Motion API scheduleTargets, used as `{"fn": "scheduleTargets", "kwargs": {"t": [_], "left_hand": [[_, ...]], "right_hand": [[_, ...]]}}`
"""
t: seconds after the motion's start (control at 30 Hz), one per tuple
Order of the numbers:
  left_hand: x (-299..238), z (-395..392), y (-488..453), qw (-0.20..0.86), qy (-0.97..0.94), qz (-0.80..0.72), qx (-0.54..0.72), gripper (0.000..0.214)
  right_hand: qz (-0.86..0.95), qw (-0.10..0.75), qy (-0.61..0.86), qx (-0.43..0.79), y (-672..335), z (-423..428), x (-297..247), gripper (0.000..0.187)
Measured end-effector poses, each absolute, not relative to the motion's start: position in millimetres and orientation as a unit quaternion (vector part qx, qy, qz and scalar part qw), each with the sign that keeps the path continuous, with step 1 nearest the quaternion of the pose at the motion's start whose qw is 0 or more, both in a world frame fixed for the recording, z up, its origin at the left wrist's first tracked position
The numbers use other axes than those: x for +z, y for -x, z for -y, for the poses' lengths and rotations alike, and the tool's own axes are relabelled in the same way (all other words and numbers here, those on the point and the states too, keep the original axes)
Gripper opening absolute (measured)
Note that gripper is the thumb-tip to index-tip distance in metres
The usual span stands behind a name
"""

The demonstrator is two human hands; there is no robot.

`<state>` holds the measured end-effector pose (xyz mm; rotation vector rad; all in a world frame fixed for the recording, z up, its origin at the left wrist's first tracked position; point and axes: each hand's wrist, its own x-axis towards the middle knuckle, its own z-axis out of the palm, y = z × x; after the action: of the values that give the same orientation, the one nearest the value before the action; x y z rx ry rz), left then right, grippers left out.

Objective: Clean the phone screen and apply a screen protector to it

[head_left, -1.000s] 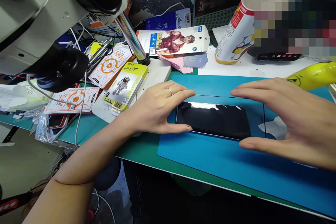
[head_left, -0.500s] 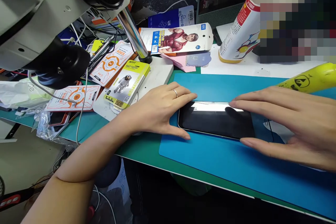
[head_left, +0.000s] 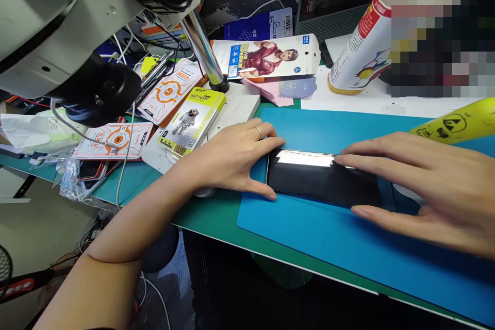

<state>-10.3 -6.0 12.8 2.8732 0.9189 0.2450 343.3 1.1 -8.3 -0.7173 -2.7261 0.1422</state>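
A smartphone (head_left: 320, 180) with a dark, glossy screen lies face up on the blue mat (head_left: 294, 227), bright light reflected along its far edge. Around its left end is my left hand (head_left: 240, 157), a ring on one finger, its fingers at the far edge and its thumb at the near corner. My right hand (head_left: 429, 185) spans the phone's right part, fingertips on the far edge and thumb by the near edge. The right end of the phone is partly hidden beneath this hand.
A microscope (head_left: 93, 26) overhangs the left side, its metal post (head_left: 204, 51) beside battery boxes (head_left: 193, 118) and screen boxes (head_left: 170, 90). Behind the mat stands a white spray can (head_left: 363, 46). A yellow ESD bottle (head_left: 456, 121) lies near my right hand. The table's front edge runs below.
The view has shifted slightly, moving the scene a little to the right. The phone's near silver edge shows less than before, and the screen reflection has changed. Both hands remain around the phone.
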Motion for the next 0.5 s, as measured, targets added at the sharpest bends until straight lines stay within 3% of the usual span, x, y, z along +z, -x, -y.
{"fn": "scheduleTargets", "kwargs": {"t": [0.5], "left_hand": [[15.8, 7.1, 11.8, 0.07, -0.948, -0.305, 0.062, 0.072]], "right_hand": [[0.961, 0.158, 0.223, 0.034, -337.8, -1.2, -8.3, 0.053]]}}
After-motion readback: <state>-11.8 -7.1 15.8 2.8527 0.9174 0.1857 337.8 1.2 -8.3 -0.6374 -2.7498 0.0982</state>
